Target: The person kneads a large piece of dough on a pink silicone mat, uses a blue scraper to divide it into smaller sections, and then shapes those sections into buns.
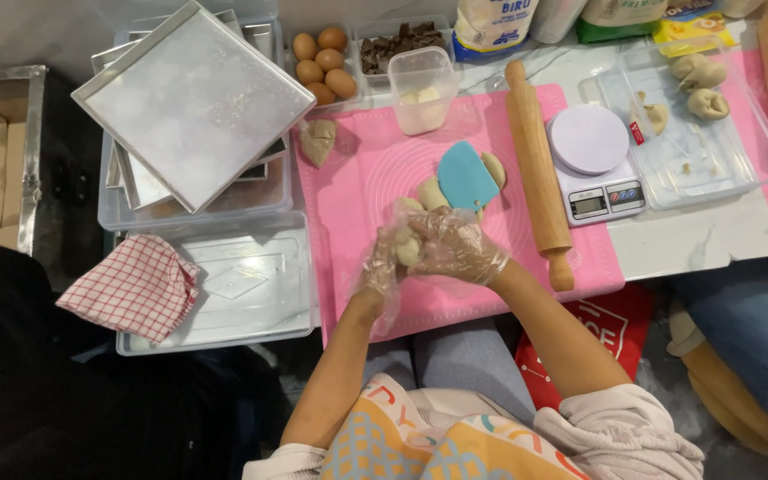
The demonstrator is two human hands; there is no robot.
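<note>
I'm gripping a dough lump [408, 250] between both hands: my left hand [384, 262] is cupping it from the left side, and my right hand [455, 247] is curling over it from the right, fingers closed against the dough. Both hands are wearing loose clear plastic gloves, and they are touching each other around the lump. The lump is sitting low over the pink mat [357, 191], near its middle, just below the other pieces.

Just above my hands, more dough pieces [431, 192] are lying on the mat, and a blue scraper [466, 177] is resting across them. Another folded dough piece [318, 140] is lying at the mat's upper left corner. A wooden pin [539, 169] is lying lengthwise along the mat's right part, beside a white scale [592, 160] that is standing just off the mat's edge.

At the mat's top edge a small clear tub [422, 87] is standing, and behind it are a tray of brown eggs [324, 64] and a tray of chocolate [400, 44]. To the left, metal pans [193, 102] are stacking up on a clear bin, and a red checked cloth [135, 286] is lying on a clear lid [251, 284]. To the right, a clear tray [740, 160] is holding several shaped dough balls [700, 84]
</note>
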